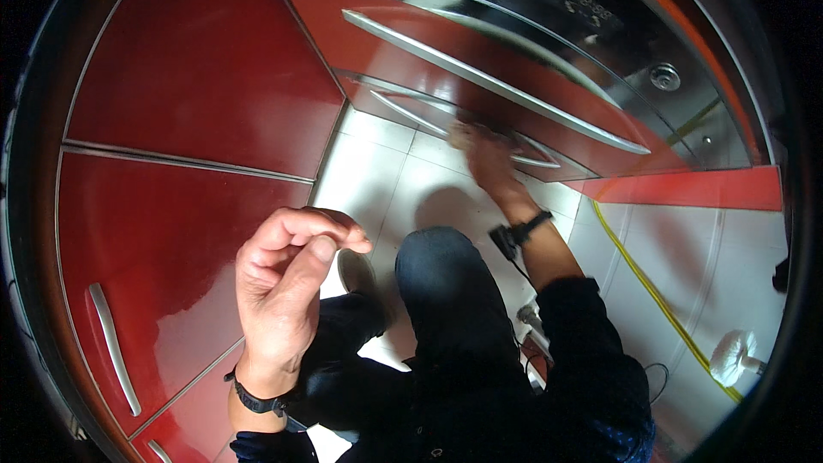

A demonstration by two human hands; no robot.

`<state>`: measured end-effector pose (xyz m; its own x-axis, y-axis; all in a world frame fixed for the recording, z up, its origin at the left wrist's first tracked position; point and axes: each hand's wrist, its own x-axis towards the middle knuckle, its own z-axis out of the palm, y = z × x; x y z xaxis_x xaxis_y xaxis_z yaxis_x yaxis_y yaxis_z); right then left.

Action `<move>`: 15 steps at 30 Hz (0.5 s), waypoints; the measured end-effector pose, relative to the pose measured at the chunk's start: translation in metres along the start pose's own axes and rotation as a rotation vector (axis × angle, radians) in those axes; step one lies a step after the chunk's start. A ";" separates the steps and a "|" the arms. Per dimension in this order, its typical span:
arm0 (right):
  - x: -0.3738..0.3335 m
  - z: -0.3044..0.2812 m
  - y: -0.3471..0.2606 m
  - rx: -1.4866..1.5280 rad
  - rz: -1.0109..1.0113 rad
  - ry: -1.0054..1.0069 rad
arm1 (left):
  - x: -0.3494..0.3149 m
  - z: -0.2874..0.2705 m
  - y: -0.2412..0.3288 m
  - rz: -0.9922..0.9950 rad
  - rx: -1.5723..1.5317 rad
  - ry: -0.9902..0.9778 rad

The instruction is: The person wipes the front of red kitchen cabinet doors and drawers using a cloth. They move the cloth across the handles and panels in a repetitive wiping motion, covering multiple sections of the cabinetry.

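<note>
My right hand (pixel 485 153) reaches down and forward to the lower silver handle (pixel 405 111) of a red and steel built-in appliance (pixel 411 34). Its fingers are closed about the middle of that handle, which they partly cover. Above it runs a longer silver handle (pixel 489 79), untouched. In front of the red cabinet doors at left, my left hand (pixel 287 270) hangs in the air, fingers curled and thumb pressed to them, with nothing visible between. Both wrists wear black bands.
Tall red cabinet doors (pixel 193 69) stand on the left, one with a curved silver handle (pixel 113 349). White floor tiles (pixel 364 154) lie beneath my bent knees. To the right, a yellow hose (pixel 645 283) runs down beside a white round-headed brush (pixel 734 357).
</note>
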<state>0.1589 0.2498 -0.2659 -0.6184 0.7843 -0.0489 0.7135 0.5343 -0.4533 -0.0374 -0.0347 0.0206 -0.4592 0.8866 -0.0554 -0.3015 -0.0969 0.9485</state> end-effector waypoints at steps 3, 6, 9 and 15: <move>-0.026 -0.025 0.028 0.001 -0.111 0.212 | -0.006 -0.004 0.002 0.005 0.010 0.022; -0.004 -0.009 0.011 0.106 -0.104 0.155 | -0.010 -0.006 0.005 0.022 0.011 0.059; 0.043 0.031 -0.031 0.318 -0.142 0.142 | -0.009 0.003 0.006 -0.003 -0.002 0.062; 0.013 0.003 -0.006 0.353 -0.163 0.066 | -0.005 0.013 -0.001 -0.016 0.010 0.007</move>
<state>0.1456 0.2565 -0.2667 -0.6839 0.7226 0.1011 0.4433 0.5215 -0.7291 -0.0239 -0.0331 0.0240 -0.4605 0.8846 -0.0730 -0.3007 -0.0781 0.9505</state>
